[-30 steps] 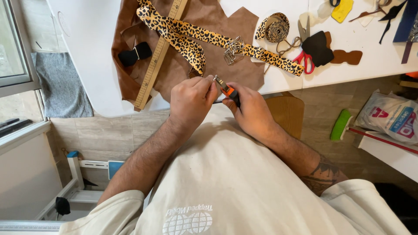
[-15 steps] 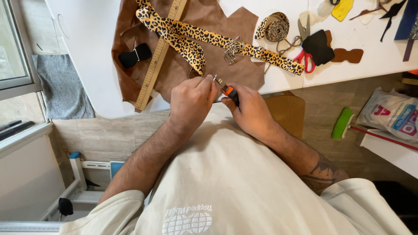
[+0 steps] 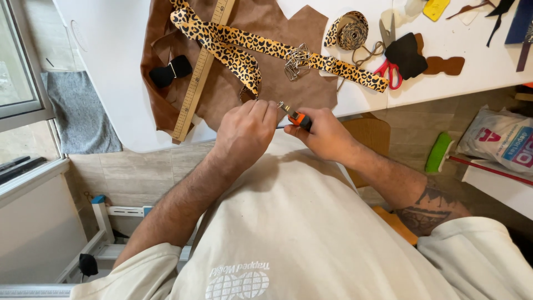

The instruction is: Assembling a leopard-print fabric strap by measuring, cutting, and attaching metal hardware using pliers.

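Two hands meet at the near edge of the white counter [image 3: 111, 66] in our single head view. Our right hand [image 3: 325, 133] is closed around a small orange-and-black cutter [image 3: 298, 119], its metal tip pointing toward the left hand [image 3: 244, 130]. The left hand is curled, fingertips pinched on something small at the end of the leopard-print strap [image 3: 261, 47]; we cannot tell exactly what it grips.

The strap lies across the brown leather piece [image 3: 266, 78] and over the wooden ruler [image 3: 200, 69], with metal clips [image 3: 297, 58] already resting on it. A roll of the same strap [image 3: 348, 30] and red-handled scissors [image 3: 388, 66] sit beyond. We judge the strap cut and laid out, its end fitting or trimming under way and unfinished.
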